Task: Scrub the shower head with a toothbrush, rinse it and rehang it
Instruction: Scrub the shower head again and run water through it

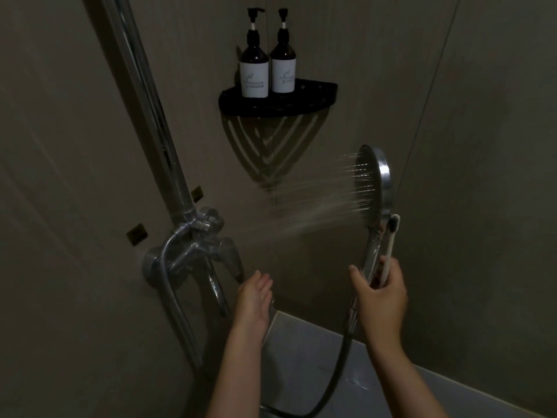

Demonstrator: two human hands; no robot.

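Water sprays leftward from the shower head (373,179), so rinsing looks under way and scrubbing probably done. At the right, the right hand (381,294) grips its handle and the toothbrush (390,245) together; the left hand (254,297) hangs empty, fingers relaxed, near the mixer tap (193,251). Rehanging remains.

- The shower head (384,176) in my right grip (381,297) has a shiny chrome rim and handle and a dark grey face dotted with rows of nozzles.
- The toothbrush (388,248) I hold with it is white, with dark bristles.
- The hose (334,384) is dull dark grey.
- The pump bottles (254,70) are dark brown, with black pumps and white labels bearing faint grey print.
- The corner shelf (277,104) is black, and its shadow falls in stripes.
- The walls (75,146) are plain muted beige-grey.
- The mixer valve (193,251) and riser pipe (144,86) are chrome.
- The ledge (316,357) is pale grey.
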